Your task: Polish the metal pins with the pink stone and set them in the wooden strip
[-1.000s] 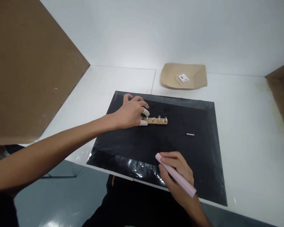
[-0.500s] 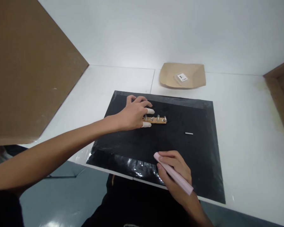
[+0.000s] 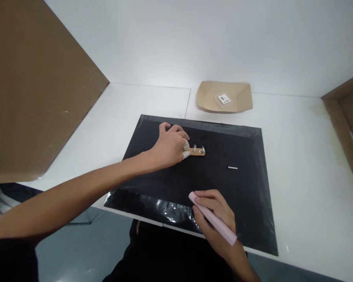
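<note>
My left hand (image 3: 172,147) is on the black mat with white finger covers on thumb and index finger. Those two close around the left part of a narrow wooden strip (image 3: 197,153), hiding that end. Small shiny metal pieces (image 3: 194,148) stand on the strip's uncovered right part. Nearer to me, my right hand (image 3: 216,213) is wrapped round a pale pink, faceted, pen-shaped tool (image 3: 214,221). The tool slants, its upper end pointing up and left, its other end beside my wrist. A short thin white rod (image 3: 232,168) lies on the mat, right of the strip.
The black mat (image 3: 164,184) covers the middle of a white table (image 3: 294,176). Behind it stands a brown paper tray (image 3: 244,102) with a small labelled clear case (image 3: 224,100) inside. A brown board (image 3: 41,90) rises at the left; a brown frame (image 3: 345,121) edges the right.
My left index finger and thumb have drawn together over the strip, covering more of its left part. My right hand still holds the pink tool. The whole view has shifted slightly.
</note>
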Demonstrator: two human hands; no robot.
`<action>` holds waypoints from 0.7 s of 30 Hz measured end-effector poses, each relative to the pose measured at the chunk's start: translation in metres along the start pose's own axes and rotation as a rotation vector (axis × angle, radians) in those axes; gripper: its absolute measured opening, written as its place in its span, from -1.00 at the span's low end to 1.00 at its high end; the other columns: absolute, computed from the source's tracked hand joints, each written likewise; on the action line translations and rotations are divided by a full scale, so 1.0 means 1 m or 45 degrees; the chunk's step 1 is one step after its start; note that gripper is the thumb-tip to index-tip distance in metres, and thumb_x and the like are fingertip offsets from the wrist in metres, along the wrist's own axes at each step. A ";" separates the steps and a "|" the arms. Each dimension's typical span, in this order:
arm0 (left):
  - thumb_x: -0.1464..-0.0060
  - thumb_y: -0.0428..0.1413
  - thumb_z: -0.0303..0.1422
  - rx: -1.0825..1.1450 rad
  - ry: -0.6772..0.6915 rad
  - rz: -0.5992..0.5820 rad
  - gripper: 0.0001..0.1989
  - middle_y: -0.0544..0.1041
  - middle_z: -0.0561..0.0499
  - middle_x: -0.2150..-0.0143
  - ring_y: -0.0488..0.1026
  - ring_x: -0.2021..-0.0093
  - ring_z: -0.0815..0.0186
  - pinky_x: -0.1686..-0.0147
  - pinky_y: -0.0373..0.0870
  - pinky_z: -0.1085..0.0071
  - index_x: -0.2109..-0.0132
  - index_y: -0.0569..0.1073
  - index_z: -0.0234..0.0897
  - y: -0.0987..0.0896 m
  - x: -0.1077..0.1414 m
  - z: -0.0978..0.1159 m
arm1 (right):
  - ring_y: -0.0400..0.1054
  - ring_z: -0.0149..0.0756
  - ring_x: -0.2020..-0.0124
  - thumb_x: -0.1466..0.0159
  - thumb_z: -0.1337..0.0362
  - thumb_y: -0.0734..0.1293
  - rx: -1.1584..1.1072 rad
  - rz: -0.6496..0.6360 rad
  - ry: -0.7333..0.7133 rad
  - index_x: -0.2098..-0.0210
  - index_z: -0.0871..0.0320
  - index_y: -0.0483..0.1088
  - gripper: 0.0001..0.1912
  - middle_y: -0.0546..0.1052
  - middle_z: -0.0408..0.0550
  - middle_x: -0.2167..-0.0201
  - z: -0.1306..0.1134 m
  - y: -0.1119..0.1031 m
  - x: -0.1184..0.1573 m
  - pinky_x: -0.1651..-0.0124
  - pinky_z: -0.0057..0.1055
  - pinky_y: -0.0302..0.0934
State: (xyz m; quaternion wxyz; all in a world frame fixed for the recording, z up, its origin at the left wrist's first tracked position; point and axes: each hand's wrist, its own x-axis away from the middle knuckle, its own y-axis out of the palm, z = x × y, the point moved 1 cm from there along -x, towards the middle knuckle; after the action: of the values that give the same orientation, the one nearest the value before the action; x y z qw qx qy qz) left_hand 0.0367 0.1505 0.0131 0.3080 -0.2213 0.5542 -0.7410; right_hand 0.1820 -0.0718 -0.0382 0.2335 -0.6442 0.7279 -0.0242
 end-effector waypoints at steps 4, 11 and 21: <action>-0.18 0.26 -0.47 -0.105 0.077 0.071 -0.86 0.73 -0.09 -0.06 0.44 -0.22 -0.04 -0.25 -0.03 -0.20 0.35 0.67 -0.25 0.005 0.004 0.003 | 0.56 -0.38 -0.01 -0.42 0.44 0.39 0.015 0.000 -0.007 -0.11 -0.03 0.51 -0.67 0.56 -0.10 -0.01 -0.002 0.000 -0.002 -0.03 -0.41 0.48; -0.16 0.19 -0.62 -0.492 0.378 0.215 -0.80 0.66 -0.15 -0.17 0.37 -0.36 -0.09 -0.30 0.05 -0.15 0.22 0.68 -0.30 0.006 0.022 0.019 | 0.56 -0.42 0.01 -0.41 0.48 0.39 0.008 0.015 -0.048 -0.09 0.02 0.51 -0.67 0.56 -0.09 0.00 0.000 -0.001 -0.003 -0.04 -0.48 0.47; -0.10 0.24 -0.59 -0.406 -0.105 0.137 -0.85 0.68 -0.22 0.02 0.49 -0.11 -0.08 -0.02 0.28 -0.05 0.38 0.59 -0.29 -0.008 0.098 0.067 | 0.56 -0.43 0.01 -0.39 0.53 0.38 -0.028 0.066 -0.075 -0.06 0.06 0.50 -0.67 0.56 -0.06 0.02 -0.004 0.001 -0.006 -0.06 -0.51 0.48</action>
State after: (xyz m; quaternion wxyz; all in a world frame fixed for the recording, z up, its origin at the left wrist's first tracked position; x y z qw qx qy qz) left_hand 0.0098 0.0376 0.0389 0.3305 -0.2675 0.6626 -0.6166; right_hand 0.1802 -0.0667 -0.0333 0.2482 -0.6281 0.7374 0.0089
